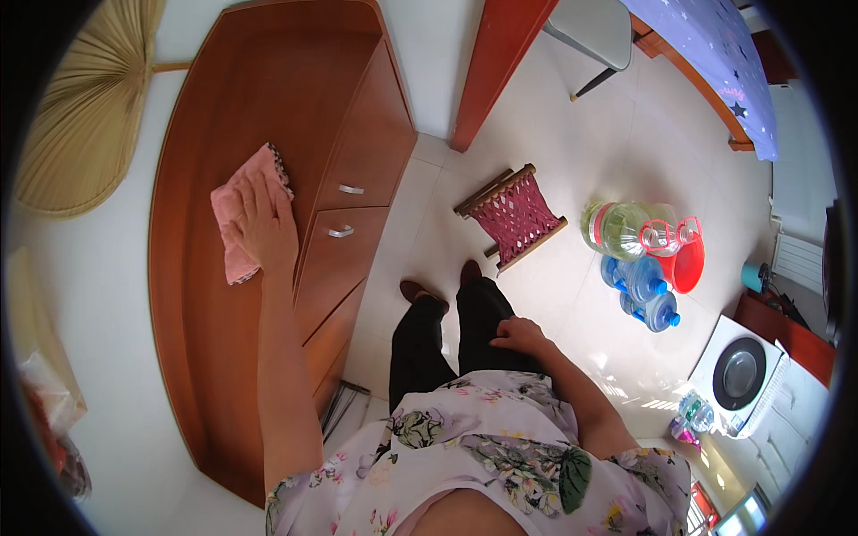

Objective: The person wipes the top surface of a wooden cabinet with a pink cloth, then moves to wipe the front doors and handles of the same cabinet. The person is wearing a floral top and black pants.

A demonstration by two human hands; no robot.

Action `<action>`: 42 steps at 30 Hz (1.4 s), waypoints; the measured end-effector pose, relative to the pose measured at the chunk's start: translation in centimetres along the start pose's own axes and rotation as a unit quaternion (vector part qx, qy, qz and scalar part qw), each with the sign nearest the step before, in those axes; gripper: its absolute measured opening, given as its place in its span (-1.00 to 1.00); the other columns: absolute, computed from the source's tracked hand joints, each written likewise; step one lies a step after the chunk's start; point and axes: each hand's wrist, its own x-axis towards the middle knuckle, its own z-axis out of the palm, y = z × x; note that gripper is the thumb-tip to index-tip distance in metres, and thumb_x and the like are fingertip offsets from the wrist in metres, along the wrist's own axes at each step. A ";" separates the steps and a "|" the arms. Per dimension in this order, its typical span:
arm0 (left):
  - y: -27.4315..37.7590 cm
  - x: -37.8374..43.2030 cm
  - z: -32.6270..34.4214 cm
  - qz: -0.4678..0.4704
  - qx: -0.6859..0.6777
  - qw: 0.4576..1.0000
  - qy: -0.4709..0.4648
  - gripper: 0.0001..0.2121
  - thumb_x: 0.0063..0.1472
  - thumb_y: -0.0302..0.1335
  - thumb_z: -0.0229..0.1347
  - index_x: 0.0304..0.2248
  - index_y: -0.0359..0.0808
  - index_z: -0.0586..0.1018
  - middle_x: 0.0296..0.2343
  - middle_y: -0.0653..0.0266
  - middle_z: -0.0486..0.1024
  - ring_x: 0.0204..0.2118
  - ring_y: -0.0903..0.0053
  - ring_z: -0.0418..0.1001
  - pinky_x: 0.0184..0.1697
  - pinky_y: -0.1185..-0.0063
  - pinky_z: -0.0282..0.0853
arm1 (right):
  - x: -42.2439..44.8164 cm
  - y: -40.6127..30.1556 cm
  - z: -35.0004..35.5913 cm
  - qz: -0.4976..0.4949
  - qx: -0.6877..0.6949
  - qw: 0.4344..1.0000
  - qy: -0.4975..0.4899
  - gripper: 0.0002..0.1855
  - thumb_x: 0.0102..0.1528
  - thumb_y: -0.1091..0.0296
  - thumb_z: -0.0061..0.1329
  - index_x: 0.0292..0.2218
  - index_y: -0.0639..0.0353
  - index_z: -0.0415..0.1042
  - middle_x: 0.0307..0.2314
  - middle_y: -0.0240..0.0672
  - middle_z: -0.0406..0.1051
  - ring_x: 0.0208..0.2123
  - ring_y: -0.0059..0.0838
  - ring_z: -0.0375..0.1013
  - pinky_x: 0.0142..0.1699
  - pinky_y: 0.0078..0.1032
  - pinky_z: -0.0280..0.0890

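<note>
My left hand (263,224) lies flat on a folded pink cloth (236,258), its fingers a little spread and pointing away from me. Under the cloth is the top of a reddish-brown wooden cabinet (221,375), which has drawers and doors with silver handles on its right side. My right hand (519,334) hangs in front of my dark trousers near the thigh, its fingers loosely curled. Nothing shows in it, though its palm is hidden.
A folding stool with a woven maroon seat (516,218) stands on the tiled floor ahead. Further right are large oil bottles (620,231), blue water jugs (647,278) and a red bucket (687,264). A washing machine (714,342) stands at the right, a grey chair (593,30) at the top.
</note>
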 end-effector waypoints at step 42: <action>6.9 0.6 -4.3 0.130 -0.147 0.979 -0.057 -0.59 0.42 -0.39 -0.38 0.19 -0.29 0.20 0.14 0.28 0.20 0.13 0.45 0.16 0.19 0.54 0.04 | 6.6 -4.6 8.8 -0.386 0.323 0.765 -0.402 -0.71 0.01 0.15 0.05 -0.43 0.23 0.42 -0.51 -0.27 0.39 -0.45 -0.28 0.39 -0.35 -0.33 0.26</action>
